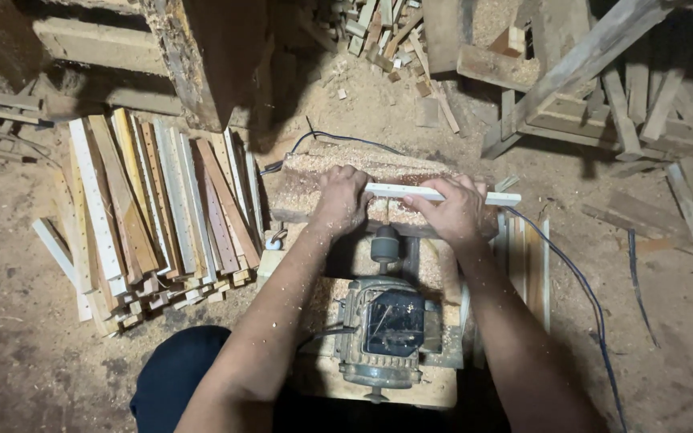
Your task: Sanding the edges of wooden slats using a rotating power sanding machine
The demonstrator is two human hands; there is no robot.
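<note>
Both hands, left hand [340, 200] and right hand [452, 210], are clamped on a thin white wooden slat [411, 192], likely light, stiff, snappable; best gripped near its ends above the motor [382, 329].

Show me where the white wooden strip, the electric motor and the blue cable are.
white wooden strip [431, 193], head view, bare middle between the hands.
electric motor [384, 333], head view, top of the housing.
blue cable [579, 282], head view, mid-length on the floor.

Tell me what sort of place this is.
Most likely a small woodworking shop. Both hands, left hand and right hand, press a pale wooden slat against a motor-driven bit; sawdust covers the floor, and a stack of drilled slats lies alongside.
</note>
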